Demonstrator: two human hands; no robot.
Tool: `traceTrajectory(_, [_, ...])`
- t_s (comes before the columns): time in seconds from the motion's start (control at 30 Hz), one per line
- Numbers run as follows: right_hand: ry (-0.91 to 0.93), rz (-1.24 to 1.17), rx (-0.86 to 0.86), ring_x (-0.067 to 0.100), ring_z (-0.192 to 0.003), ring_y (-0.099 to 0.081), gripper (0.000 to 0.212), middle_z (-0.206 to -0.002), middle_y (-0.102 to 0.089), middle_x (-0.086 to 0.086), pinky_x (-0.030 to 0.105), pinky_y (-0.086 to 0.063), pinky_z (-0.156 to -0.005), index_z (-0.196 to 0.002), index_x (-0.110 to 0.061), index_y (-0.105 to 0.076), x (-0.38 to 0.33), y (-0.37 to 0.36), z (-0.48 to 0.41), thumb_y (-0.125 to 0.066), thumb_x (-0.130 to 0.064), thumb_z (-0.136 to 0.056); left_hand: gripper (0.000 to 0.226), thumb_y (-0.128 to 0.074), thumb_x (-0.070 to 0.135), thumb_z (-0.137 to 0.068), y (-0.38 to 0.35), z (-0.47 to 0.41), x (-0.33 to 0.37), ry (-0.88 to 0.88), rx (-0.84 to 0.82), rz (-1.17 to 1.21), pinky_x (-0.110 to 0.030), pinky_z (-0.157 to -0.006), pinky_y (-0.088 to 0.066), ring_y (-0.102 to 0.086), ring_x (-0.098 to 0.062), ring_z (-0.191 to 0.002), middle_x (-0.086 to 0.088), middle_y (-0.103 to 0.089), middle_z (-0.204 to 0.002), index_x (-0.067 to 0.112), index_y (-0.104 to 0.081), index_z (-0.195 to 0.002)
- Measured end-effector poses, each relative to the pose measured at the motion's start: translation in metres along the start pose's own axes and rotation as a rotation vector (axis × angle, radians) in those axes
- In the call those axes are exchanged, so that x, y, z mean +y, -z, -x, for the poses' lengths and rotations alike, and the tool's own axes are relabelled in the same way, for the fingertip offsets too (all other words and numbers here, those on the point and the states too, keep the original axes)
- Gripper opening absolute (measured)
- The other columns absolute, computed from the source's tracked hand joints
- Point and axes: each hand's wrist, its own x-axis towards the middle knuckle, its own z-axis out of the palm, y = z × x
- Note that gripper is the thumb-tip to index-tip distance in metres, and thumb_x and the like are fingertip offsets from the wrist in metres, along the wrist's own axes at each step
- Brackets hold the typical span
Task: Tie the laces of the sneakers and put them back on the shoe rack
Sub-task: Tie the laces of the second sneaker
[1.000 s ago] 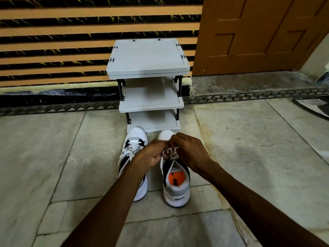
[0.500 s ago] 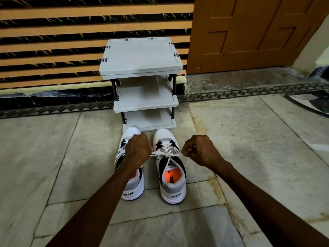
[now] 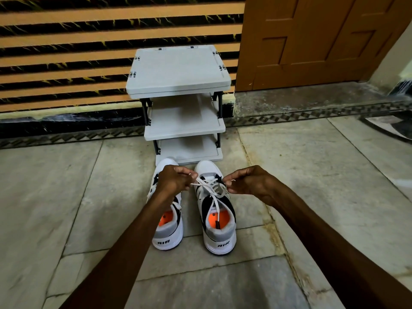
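Note:
Two white, black and grey sneakers with orange insoles stand side by side on the floor, toes toward a grey three-shelf shoe rack point(image 3: 178, 72). The right sneaker point(image 3: 217, 219) has white laces point(image 3: 209, 186) pulled sideways across its tongue, one lace end hanging into its opening. My left hand point(image 3: 172, 180) pinches the left lace end, hovering over the left sneaker point(image 3: 168, 233) and hiding its front. My right hand point(image 3: 249, 181) pinches the right lace end just right of the shoe.
The rack's shelves hold nothing and it stands against a striped orange and black wall. A brown wooden door point(image 3: 312, 36) is at the right. Grey stone floor tiles point(image 3: 66, 197) spread around. A dark mat corner point(image 3: 392, 128) lies at the far right.
My hands have moved apart from over the right sneaker's tongue, drawing the lace ends out to either side. The view has shifted slightly, so the shoes sit further right in the frame.

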Motion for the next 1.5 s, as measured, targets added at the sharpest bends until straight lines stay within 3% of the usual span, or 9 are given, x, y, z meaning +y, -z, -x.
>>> traceTrajectory(0.13, [0.004,0.040,0.101,0.032,-0.082,-0.069,0.013,-0.087,-0.070,0.025,0.034,-0.062,-0.077,-0.093,0.017,-0.069,0.008,-0.004,-0.004,-0.064,0.015,-0.081,0.010,-0.072,0.008,-0.082,-0.002,-0.001,-0.002,-0.002,-0.042,0.071,-0.015,-0.043,-0.044,-0.054,-0.003,-0.043,0.009,-0.064,-0.046,0.001,-0.072,-0.089])
traceTrajectory(0.37, [0.115,0.198,0.251,0.018,-0.051,-0.065,0.013,-0.081,-0.073,0.020,0.022,-0.054,-0.046,-0.091,0.002,-0.074,0.011,-0.016,-0.005,-0.065,-0.008,-0.090,0.013,-0.065,0.020,-0.089,-0.008,0.003,0.000,-0.028,-0.070,0.065,-0.014,-0.039,-0.040,-0.059,-0.005,-0.051,-0.002,-0.068,-0.076,0.009,-0.073,-0.090])
traceTrajectory(0.53, [0.086,0.223,0.169,0.015,-0.046,-0.058,0.026,-0.068,-0.065,0.007,0.023,-0.049,-0.041,-0.098,-0.001,-0.068,0.014,-0.027,-0.004,-0.046,-0.015,-0.101,0.022,-0.053,0.025,-0.096,-0.014,0.009,0.003,0.064,-0.204,0.308,-0.013,-0.034,-0.026,-0.052,-0.003,-0.043,0.002,-0.076,-0.094,0.010,-0.069,-0.095])
traceTrajectory(0.67, [0.043,0.177,0.117,0.009,-0.046,-0.045,0.033,-0.063,-0.052,0.001,0.023,-0.048,-0.043,-0.103,-0.003,-0.067,0.015,-0.028,-0.005,-0.041,-0.023,-0.103,0.019,-0.050,0.024,-0.098,-0.013,0.009,0.001,0.141,-0.295,0.414,-0.012,-0.035,-0.024,-0.048,-0.002,-0.045,0.005,-0.075,-0.085,0.015,-0.066,-0.093])
traceTrajectory(0.8, [0.113,0.425,0.083,0.009,-0.044,-0.051,0.030,-0.062,-0.054,-0.002,0.027,-0.050,-0.045,-0.093,-0.008,-0.069,0.014,-0.029,-0.005,-0.042,-0.018,-0.101,0.027,-0.044,0.024,-0.101,-0.005,0.000,0.001,-0.013,-0.222,0.013,-0.014,-0.038,-0.025,-0.042,0.000,-0.038,0.003,-0.063,-0.071,0.020,-0.066,-0.085])
traceTrajectory(1.0, [0.308,1.366,0.062,0.037,-0.089,-0.067,0.019,-0.102,-0.068,0.016,0.035,-0.049,-0.069,-0.107,-0.013,-0.064,0.018,-0.034,-0.005,-0.054,-0.019,-0.092,0.027,-0.041,0.014,-0.101,0.003,-0.007,0.002,-0.135,-0.401,-0.184,-0.012,-0.040,-0.029,-0.038,0.000,-0.035,-0.003,-0.053,-0.058,0.011,-0.064,-0.088])
traceTrajectory(1.23, [0.383,1.573,0.117,0.037,-0.092,-0.066,0.023,-0.106,-0.068,0.014,0.033,-0.040,-0.068,-0.114,-0.014,-0.059,0.023,-0.036,0.000,-0.049,-0.017,-0.093,0.018,-0.054,0.019,-0.090,0.012,-0.020,-0.010,-0.191,-0.365,-0.532,-0.031,-0.065,-0.046,-0.058,-0.005,-0.057,0.012,-0.062,-0.054,0.029,-0.066,-0.081])
traceTrajectory(1.37, [0.435,1.570,0.127,0.037,-0.089,-0.066,0.020,-0.105,-0.069,0.011,0.033,-0.037,-0.065,-0.108,-0.015,-0.060,0.033,-0.030,0.001,-0.046,-0.022,-0.096,0.017,-0.053,0.026,-0.085,0.003,-0.016,0.002,-0.322,-0.250,-0.973,-0.032,-0.076,-0.040,-0.059,-0.016,-0.096,0.011,-0.070,-0.097,0.034,-0.065,-0.095])
traceTrajectory(1.5, [0.467,1.552,0.128,0.036,-0.092,-0.066,0.022,-0.107,-0.069,0.009,0.033,-0.039,-0.067,-0.109,-0.016,-0.060,0.038,-0.024,0.000,-0.045,-0.027,-0.097,0.019,-0.050,0.027,-0.082,0.000,-0.018,-0.002,-0.433,-0.214,-1.093,-0.033,-0.074,-0.037,-0.062,-0.022,-0.095,0.005,-0.071,-0.099,0.034,-0.064,-0.091])
